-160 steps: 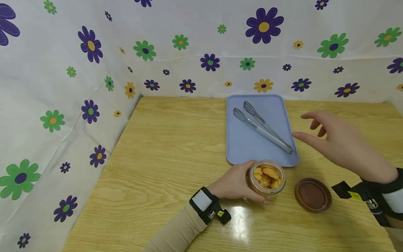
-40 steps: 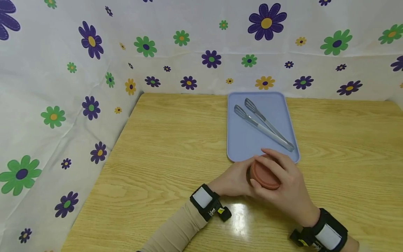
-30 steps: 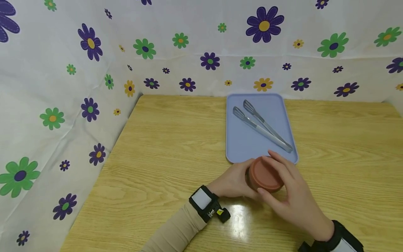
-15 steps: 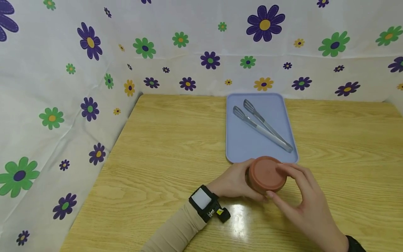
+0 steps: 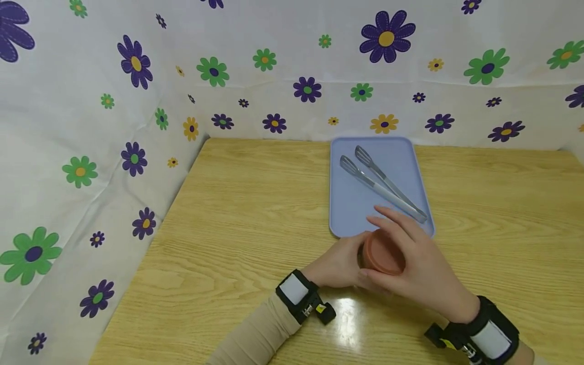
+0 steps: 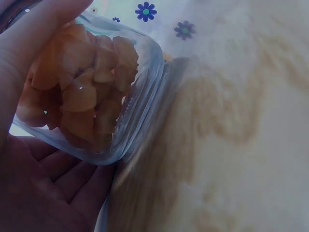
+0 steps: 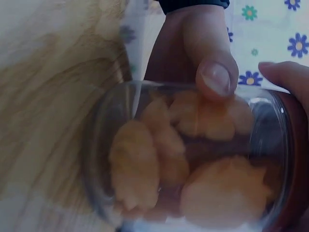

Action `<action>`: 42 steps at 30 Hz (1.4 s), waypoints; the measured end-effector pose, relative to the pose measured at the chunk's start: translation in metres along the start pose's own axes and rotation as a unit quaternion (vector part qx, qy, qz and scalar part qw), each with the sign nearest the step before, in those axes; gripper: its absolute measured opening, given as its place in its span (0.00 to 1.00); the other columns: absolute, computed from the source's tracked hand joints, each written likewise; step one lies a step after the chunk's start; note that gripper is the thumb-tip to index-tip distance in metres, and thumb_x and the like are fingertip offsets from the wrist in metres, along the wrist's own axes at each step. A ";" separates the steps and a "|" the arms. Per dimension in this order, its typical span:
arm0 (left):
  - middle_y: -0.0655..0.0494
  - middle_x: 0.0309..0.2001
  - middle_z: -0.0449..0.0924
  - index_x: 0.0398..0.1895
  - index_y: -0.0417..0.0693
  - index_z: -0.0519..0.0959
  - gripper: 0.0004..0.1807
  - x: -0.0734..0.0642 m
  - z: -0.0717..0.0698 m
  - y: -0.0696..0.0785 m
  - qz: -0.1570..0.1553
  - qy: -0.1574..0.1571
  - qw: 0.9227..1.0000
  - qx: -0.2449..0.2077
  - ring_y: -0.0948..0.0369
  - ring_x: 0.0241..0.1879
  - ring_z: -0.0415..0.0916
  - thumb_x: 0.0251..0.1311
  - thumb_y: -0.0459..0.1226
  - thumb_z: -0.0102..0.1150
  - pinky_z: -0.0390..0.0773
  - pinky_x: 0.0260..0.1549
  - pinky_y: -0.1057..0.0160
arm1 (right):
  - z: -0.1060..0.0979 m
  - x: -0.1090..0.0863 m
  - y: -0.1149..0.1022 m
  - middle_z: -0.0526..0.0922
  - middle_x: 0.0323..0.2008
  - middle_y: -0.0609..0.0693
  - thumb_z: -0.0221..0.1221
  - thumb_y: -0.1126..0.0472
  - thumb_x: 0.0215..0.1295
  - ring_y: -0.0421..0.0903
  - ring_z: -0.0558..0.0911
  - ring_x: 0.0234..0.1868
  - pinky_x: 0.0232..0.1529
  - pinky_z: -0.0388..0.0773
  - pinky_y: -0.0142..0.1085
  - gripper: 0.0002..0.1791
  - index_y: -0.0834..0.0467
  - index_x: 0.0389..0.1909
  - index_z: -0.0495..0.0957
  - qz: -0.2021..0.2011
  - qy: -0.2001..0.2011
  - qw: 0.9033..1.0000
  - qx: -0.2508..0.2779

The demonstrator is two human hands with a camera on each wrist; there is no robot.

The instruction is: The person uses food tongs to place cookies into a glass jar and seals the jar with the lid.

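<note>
My left hand [image 5: 335, 263] grips a clear glass jar [image 6: 149, 53] low over the table, just before the tray. Inside the jar lie several orange, wavy-edged chips [image 7: 227, 193]. A reddish-brown round lid [image 5: 384, 253] sits on the jar's mouth. Reaching across from the right, my right hand [image 5: 424, 268] holds the lid, its thumb on the near side and its fingers over the far side. In the right wrist view, the left thumb [image 7: 215, 77] presses the glass. From the head camera the hands and lid cover most of the jar.
A pale blue tray [image 5: 347, 213] lies at the back of the wooden table [image 5: 255, 203]. Metal tongs [image 5: 388, 190] rest on it, spread in a narrow V. Behind and at the left hangs a white flower-print cloth [image 5: 274, 40].
The lid, first lying on the table at the right, now covers the jar. Over the last second my right hand slid to the lid's right edge, then swung back left over it.
</note>
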State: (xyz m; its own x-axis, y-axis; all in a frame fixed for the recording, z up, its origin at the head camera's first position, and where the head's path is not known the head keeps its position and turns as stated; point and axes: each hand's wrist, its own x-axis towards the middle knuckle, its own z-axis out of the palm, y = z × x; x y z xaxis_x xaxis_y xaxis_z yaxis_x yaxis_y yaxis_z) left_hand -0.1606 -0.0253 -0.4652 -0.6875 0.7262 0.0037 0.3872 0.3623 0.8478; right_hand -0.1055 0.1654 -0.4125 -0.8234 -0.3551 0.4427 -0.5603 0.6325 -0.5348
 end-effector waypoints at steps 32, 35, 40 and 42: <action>0.60 0.55 0.82 0.68 0.54 0.71 0.48 0.001 0.003 0.003 0.003 0.013 1.000 0.013 0.69 0.53 0.77 0.41 0.51 0.82 0.77 0.56 0.72 | 0.001 -0.011 -0.004 0.78 0.61 0.54 0.79 0.47 0.46 0.51 0.76 0.59 0.46 0.84 0.52 0.41 0.55 0.63 0.79 0.043 0.018 0.999 -0.004; 0.59 0.53 0.82 0.66 0.52 0.72 0.45 0.000 0.003 0.003 0.013 0.023 0.999 0.034 0.68 0.51 0.78 0.42 0.50 0.82 0.77 0.54 0.73 | 0.007 -0.012 -0.004 0.77 0.60 0.54 0.80 0.48 0.44 0.50 0.75 0.60 0.47 0.83 0.52 0.41 0.55 0.62 0.80 0.050 0.039 0.998 0.003; 0.56 0.51 0.84 0.63 0.48 0.73 0.41 0.000 0.005 0.003 0.020 0.038 0.997 0.060 0.68 0.49 0.78 0.43 0.48 0.81 0.78 0.51 0.73 | 0.015 -0.013 -0.006 0.77 0.58 0.55 0.81 0.53 0.43 0.51 0.74 0.59 0.46 0.81 0.53 0.38 0.56 0.58 0.80 0.058 0.070 0.996 0.014; 0.56 0.51 0.84 0.62 0.48 0.74 0.41 0.000 0.006 0.004 0.019 0.043 0.997 0.066 0.67 0.49 0.79 0.43 0.47 0.81 0.78 0.51 0.72 | 0.018 -0.014 -0.008 0.77 0.56 0.56 0.81 0.55 0.42 0.52 0.74 0.58 0.45 0.80 0.54 0.37 0.57 0.57 0.80 0.056 0.084 0.995 0.016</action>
State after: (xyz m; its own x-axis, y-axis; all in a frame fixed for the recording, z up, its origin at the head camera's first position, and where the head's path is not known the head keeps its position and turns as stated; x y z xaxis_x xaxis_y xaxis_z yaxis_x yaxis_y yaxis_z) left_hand -0.1551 -0.0206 -0.4657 -0.7191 0.6897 0.0845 0.4871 0.4137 0.7692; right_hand -0.0916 0.1534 -0.4272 -0.8552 -0.1621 0.4924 -0.4713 0.6384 -0.6085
